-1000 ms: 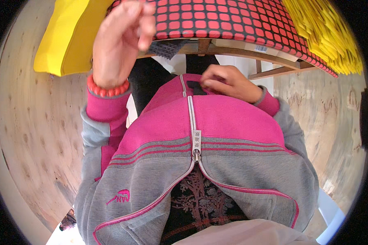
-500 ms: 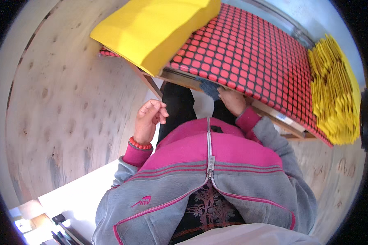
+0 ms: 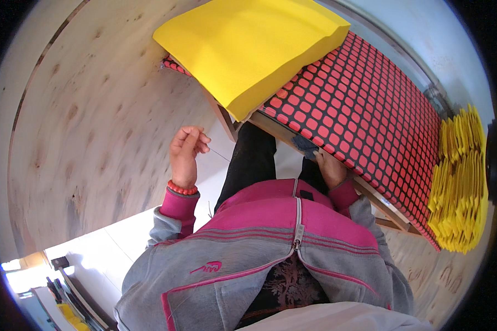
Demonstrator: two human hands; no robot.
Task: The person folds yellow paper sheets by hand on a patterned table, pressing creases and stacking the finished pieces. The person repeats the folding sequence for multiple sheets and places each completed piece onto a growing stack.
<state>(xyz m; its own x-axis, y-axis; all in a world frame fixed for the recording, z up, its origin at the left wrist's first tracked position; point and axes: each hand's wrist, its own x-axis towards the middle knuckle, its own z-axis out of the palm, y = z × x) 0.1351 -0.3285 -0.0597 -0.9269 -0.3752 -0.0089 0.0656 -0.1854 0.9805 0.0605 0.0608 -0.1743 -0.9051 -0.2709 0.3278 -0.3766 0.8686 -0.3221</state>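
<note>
My left hand, with a red bead bracelet at the wrist, is raised left of the table. Its fingertips are pinched together, and a thin dark thread runs from them toward my leg. My right hand is at the table's near edge, beside a dark blue cloth that hangs there. Its fingertips are partly hidden under the edge, so its grip does not show. A thick yellow sheet or stack of sheets lies on the red-and-black patterned tabletop.
Folded yellow pieces are packed in a row at the table's right end. A wooden frame runs under the tabletop. A large plywood panel fills the left side. Assorted items stand on the pale floor at lower left.
The view has shifted, so the table and yellow sheet appear farther right. My left hand stays pinched, and a thread now shows from it. My right hand remains by the blue cloth.
</note>
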